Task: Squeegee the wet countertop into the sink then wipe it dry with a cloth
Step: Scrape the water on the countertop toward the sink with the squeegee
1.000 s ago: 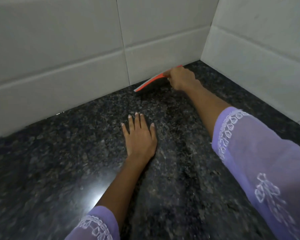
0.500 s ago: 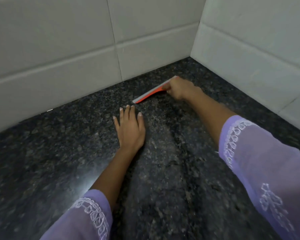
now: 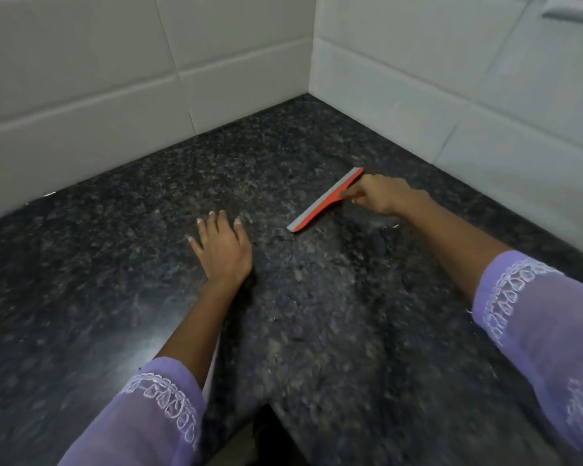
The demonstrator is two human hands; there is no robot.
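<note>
A red squeegee with a grey blade [image 3: 323, 200] lies edge-down on the dark speckled granite countertop [image 3: 334, 331], running diagonally from lower left to upper right. My right hand [image 3: 384, 196] grips its handle, fingers curled round it. My left hand [image 3: 221, 245] rests flat on the countertop to the left of the blade, fingers straight and pointing toward the back wall. No sink and no cloth are in view.
White tiled walls [image 3: 115, 79] meet in a corner [image 3: 312, 89] behind the countertop, one at the back and one on the right. The counter's front edge shows at the bottom middle [image 3: 263, 408]. Both forearms wear purple sleeves.
My right hand has pulled the squeegee away from the back wall toward me across the countertop. My left hand has stayed flat on the counter.
</note>
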